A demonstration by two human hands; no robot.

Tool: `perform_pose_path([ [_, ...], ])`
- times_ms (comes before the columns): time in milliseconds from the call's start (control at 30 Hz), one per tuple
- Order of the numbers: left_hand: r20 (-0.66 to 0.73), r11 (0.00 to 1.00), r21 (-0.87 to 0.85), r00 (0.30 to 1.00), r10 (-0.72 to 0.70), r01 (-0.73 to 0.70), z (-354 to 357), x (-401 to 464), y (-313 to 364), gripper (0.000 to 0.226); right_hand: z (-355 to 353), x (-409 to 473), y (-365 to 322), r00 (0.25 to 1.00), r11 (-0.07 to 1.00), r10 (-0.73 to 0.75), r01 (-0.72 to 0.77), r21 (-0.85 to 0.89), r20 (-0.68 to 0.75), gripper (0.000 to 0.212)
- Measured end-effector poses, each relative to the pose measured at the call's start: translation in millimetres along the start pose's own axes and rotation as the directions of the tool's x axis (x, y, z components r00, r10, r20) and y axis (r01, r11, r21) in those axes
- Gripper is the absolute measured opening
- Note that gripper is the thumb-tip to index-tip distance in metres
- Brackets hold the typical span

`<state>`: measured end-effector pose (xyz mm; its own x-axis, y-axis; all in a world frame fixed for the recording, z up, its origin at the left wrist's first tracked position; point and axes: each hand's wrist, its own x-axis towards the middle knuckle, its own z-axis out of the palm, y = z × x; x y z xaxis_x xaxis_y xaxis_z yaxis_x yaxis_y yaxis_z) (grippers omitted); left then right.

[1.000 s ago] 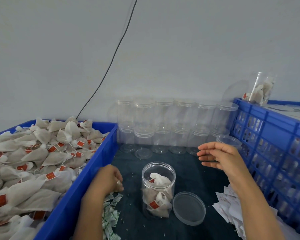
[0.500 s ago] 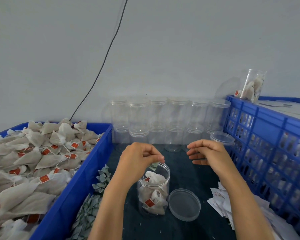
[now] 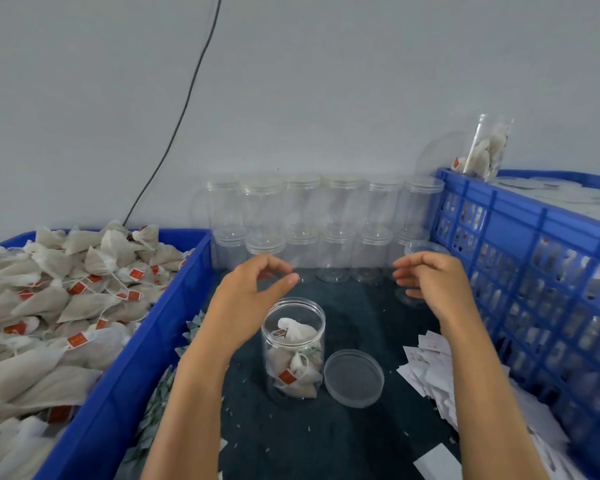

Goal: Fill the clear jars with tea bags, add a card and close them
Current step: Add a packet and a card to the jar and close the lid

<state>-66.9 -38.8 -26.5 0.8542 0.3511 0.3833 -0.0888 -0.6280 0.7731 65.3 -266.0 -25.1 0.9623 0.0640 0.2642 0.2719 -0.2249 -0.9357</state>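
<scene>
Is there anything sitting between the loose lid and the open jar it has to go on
Nothing visible does. The lid lies flat on the mat right beside the open jar, and the jar's mouth is uncovered; the left hand hovers above and behind it.

Left crate (image 3: 125,375) cut off; right crate (image 3: 534,237) contents indistinct.

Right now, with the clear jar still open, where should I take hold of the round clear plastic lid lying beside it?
Pinch the round clear plastic lid by its raised rim on the right, open side, coming down from above. It lies flat, rim up, on the dark mat, so there is probably nothing to get under. Its left edge sits close against the clear jar, leaving little finger room.
</scene>
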Motion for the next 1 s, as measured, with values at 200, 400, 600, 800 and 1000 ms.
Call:
perform_pose_path([
  [200, 0.122, 0.953, -0.242, 0.980, -0.154, 0.180, 29.1, -26.8, -22.6, 0.068, -19.4, 8.4, 18.2, 0.994, 0.989, 0.102, -0.097, -0.108, 0.038, 0.037],
  [400, 0.023, 0.904, -0.411, 0.993, -0.116, 0.115, 59.4, -50.0, -52.2, 0.089, -30.9, 23.8, 58.4, 0.985, 0.890, 0.137, -0.078, -0.448, 0.100, 0.036],
  [600, -0.076, 0.924, -0.381, 0.994, -0.075, 0.041, 75.3, -54.9, -64.4, 0.091, -23.0, 21.4, 97.6, 0.923, 0.633, 0.291, 0.012, -0.774, 0.252, 0.030],
  [800, -0.116, 0.923, -0.385, 0.992, -0.052, 0.004, 79.8, -55.1, -68.6, 0.091, -18.6, 16.8, 101.9, 0.957, 0.478, 0.236, 0.037, -0.877, 0.169, 0.017],
  [1000, -0.117, 0.922, -0.388, 0.991, -0.071, 0.020, 82.1, -58.3, -70.2, 0.088, -18.5, 11.2, 99.1, 0.965, 0.354, 0.170, 0.132, -0.926, 0.202, 0.021],
])
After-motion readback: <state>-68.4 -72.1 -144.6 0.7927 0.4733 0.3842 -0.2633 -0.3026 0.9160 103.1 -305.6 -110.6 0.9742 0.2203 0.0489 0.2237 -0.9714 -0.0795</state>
